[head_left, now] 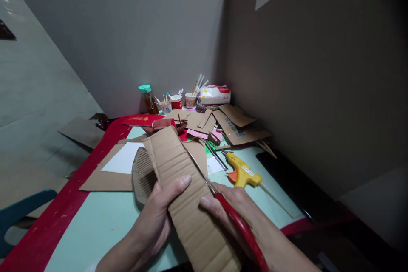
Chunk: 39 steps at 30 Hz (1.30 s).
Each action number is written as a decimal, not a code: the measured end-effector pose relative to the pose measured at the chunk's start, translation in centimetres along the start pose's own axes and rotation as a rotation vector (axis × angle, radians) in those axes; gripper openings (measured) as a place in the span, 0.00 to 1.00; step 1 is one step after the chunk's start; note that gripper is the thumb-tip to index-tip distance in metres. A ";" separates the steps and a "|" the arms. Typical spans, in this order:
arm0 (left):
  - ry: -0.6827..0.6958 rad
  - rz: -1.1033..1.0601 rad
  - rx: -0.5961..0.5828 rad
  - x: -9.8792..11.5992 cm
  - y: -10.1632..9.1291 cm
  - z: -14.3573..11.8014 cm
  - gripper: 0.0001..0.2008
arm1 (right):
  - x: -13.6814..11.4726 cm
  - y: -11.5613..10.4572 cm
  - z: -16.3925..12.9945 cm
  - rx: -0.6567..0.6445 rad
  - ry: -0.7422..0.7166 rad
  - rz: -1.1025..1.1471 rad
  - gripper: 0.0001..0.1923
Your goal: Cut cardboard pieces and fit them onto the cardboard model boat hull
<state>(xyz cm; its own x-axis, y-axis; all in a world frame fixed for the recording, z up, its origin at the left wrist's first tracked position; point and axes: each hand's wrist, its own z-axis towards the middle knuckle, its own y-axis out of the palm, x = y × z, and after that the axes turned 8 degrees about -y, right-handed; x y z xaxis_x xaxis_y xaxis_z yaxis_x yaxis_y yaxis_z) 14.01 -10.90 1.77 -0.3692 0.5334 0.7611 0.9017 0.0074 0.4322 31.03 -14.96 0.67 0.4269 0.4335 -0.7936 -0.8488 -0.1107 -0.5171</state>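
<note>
Hands: two, left hand [156, 216] and right hand [236, 212]
Corrugated cardboard strip [185, 195]: one, held
Red-handled scissors [236, 221]: one
Yellow glue gun [244, 173]: one
Paper cups [176, 101]: three
Bottle with green cap [148, 98]: one
White sheet [123, 158]: one
Loose cardboard offcuts [237, 129]: several, exact number unclear

Both hands are being held low over the near edge of the bench [95, 225], forearms bare. The left hand [156, 216] is being curled, its thumb stretched out flat toward the right. The right hand [237, 212] is being closed in a grip just beside it, knuckles up, its wrist angled inward.
</note>
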 end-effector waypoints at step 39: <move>0.090 0.033 0.019 2.1 -0.9 0.2 0.29 | -1.5 -1.5 0.1 -0.092 0.032 -0.058 0.14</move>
<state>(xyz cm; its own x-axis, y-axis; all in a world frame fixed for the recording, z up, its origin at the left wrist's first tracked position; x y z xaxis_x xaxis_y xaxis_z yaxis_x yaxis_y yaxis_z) 12.46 -9.58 2.88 -0.3570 0.4551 0.8157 0.9176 0.0074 0.3975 31.66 -15.33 2.64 0.4854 0.4133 -0.7704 -0.7905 -0.1689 -0.5887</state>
